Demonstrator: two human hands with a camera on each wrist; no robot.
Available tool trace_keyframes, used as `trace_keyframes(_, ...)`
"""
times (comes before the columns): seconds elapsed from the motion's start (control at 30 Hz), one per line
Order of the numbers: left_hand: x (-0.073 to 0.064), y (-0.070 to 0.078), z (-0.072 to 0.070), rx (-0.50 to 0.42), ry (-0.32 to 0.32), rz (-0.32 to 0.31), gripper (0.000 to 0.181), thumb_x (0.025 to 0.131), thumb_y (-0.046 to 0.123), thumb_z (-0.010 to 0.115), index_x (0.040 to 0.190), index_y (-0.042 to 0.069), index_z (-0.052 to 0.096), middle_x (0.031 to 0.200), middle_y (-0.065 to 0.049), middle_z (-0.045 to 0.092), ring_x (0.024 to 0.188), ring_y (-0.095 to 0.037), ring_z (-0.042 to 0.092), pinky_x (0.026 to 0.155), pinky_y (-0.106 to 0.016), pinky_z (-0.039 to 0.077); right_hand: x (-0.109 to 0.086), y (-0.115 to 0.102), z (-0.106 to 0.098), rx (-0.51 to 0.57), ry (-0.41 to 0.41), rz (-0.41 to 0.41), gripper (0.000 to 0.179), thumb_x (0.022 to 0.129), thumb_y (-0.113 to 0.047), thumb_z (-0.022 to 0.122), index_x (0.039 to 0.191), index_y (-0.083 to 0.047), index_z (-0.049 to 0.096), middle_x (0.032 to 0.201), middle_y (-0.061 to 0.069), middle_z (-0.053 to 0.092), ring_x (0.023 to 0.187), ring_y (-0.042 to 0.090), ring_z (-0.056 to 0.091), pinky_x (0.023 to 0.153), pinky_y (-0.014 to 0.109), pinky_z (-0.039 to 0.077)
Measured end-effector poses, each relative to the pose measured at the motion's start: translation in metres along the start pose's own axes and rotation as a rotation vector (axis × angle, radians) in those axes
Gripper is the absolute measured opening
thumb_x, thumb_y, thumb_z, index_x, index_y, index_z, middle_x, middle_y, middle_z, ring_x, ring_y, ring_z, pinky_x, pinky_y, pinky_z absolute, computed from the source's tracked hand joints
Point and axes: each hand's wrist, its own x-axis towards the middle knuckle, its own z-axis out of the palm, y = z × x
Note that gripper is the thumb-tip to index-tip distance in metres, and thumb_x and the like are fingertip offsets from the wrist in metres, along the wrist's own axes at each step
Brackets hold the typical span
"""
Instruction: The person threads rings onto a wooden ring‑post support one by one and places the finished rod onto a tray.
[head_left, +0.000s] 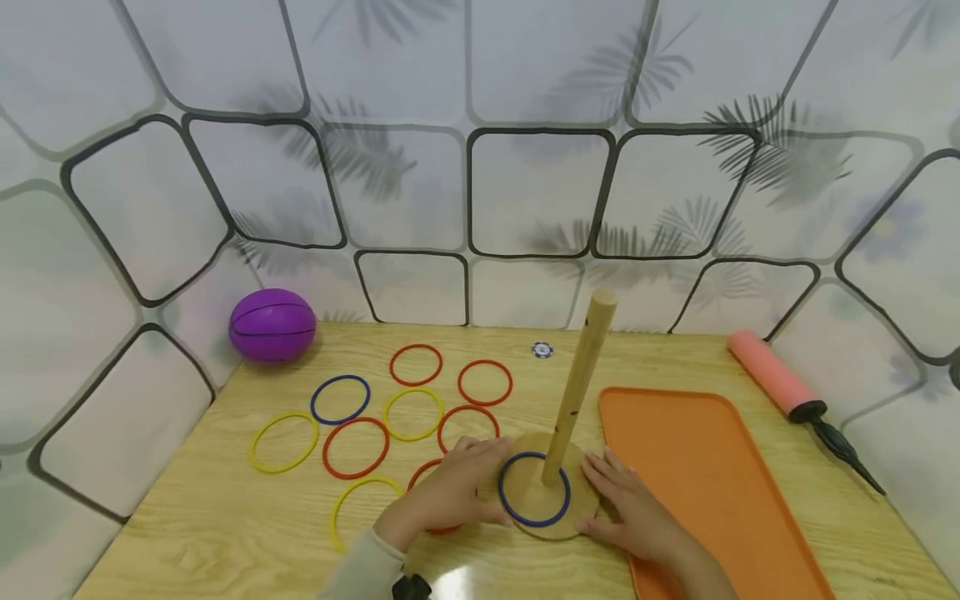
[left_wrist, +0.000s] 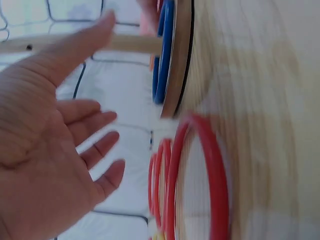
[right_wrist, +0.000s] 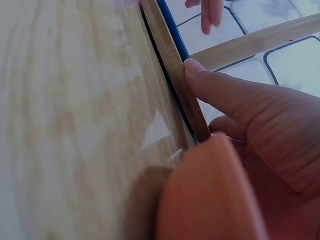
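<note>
A wooden peg (head_left: 581, 375) rises from a round wooden base (head_left: 585, 492), leaning slightly right in the head view. One blue ring (head_left: 568, 492) lies on the base around the peg's foot. My left hand (head_left: 457, 487) is at the base's left side, fingers extended and thumb apart; the left wrist view shows the palm holding nothing. On the opposite side, my right hand (head_left: 637, 517) touches the rim with fingers spread. Its thumb (right_wrist: 215, 87) rests against the base's edge in the right wrist view, where its other fingers are mostly hidden.
Several red rings (head_left: 356, 477), yellow rings (head_left: 283, 469) and another blue ring (head_left: 340, 377) lie left of the base. An orange tray (head_left: 697, 467) lies right, beside a pink pump (head_left: 772, 375). A purple ball (head_left: 272, 325) and a chip (head_left: 542, 350) are farther back, before the patterned wall.
</note>
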Motion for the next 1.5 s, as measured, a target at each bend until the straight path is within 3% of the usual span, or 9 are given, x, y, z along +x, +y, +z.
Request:
trace_keyframes(0.13,-0.009,-0.006,-0.012,-0.132,0.018,-0.019,0.091,0.073,0.04,0.08,0.146,0.009,0.036,0.146,-0.004,0.041,0.126,-0.023,0.036,0.102,-0.048,0.033,-0.001,0.001,0.0,0.005,0.014,0.002,0.078,0.079,-0.042,0.074,0.137,0.002,0.047,0.146,0.017,0.038,0.136,0.046,0.021,0.103,0.064,0.017)
trace_keyframes(0.3,-0.023,-0.017,-0.025,-0.267,0.087,-0.046,0.087,0.072,0.036,0.082,0.144,0.009,0.041,0.142,-0.008,0.044,0.123,-0.025,0.038,0.099,-0.051,0.035,-0.003,0.001,0.0,-0.002,0.034,-0.004,0.078,0.078,-0.041,0.075,0.137,0.001,0.048,0.145,0.017,0.039,0.134,0.046,0.022,0.101,0.066,0.019)
trace_keyframes(0.47,-0.039,-0.029,-0.037,-0.349,0.153,-0.086,0.082,0.075,0.036,0.08,0.144,0.016,0.041,0.141,-0.007,0.044,0.127,-0.029,0.035,0.097,-0.055,0.035,-0.004,0.002,-0.001,-0.003,0.026,-0.007,0.078,0.078,-0.041,0.074,0.137,0.002,0.047,0.145,0.017,0.039,0.134,0.047,0.022,0.1,0.067,0.019)
trace_keyframes(0.73,-0.069,-0.057,-0.056,-0.342,0.263,-0.216,0.074,0.08,0.033,0.076,0.144,0.021,0.041,0.144,-0.004,0.041,0.131,-0.032,0.031,0.097,-0.058,0.034,-0.003,0.002,-0.001,0.033,-0.026,0.037,0.08,0.079,-0.043,0.072,0.139,0.001,0.044,0.147,0.017,0.035,0.137,0.046,0.017,0.103,0.067,0.014)
trace_keyframes(0.93,-0.095,-0.084,-0.072,-0.272,0.346,-0.262,0.068,0.083,0.031,0.073,0.143,0.017,0.043,0.142,-0.011,0.042,0.124,-0.033,0.036,0.093,-0.057,0.036,-0.002,0.002,-0.001,0.047,-0.036,0.04,0.08,0.079,-0.044,0.072,0.14,0.0,0.043,0.148,0.017,0.035,0.137,0.046,0.016,0.103,0.067,0.013)
trace_keyframes(1.2,-0.13,-0.112,-0.093,-0.238,0.388,-0.383,0.072,0.084,0.028,0.072,0.145,0.009,0.038,0.142,-0.022,0.036,0.125,-0.039,0.032,0.093,-0.06,0.033,-0.001,0.001,0.001,0.028,-0.028,0.033,0.08,0.08,-0.044,0.072,0.14,0.0,0.044,0.148,0.016,0.035,0.137,0.045,0.017,0.103,0.066,0.015)
trace_keyframes(1.37,-0.146,-0.129,-0.105,-0.237,0.415,-0.455,0.077,0.086,0.029,0.071,0.147,0.004,0.031,0.143,-0.027,0.027,0.128,-0.043,0.023,0.094,-0.062,0.029,0.0,0.001,0.002,0.022,-0.016,0.024,0.08,0.079,-0.043,0.073,0.14,0.0,0.044,0.147,0.016,0.036,0.136,0.045,0.019,0.103,0.066,0.016)
trace_keyframes(1.5,-0.155,-0.142,-0.111,-0.211,0.401,-0.516,0.081,0.085,0.034,0.07,0.148,0.003,0.029,0.145,-0.03,0.024,0.131,-0.047,0.017,0.095,-0.067,0.025,0.0,0.001,0.003,0.024,-0.009,0.016,0.079,0.079,-0.043,0.073,0.139,0.0,0.045,0.147,0.015,0.037,0.136,0.046,0.02,0.102,0.066,0.016)
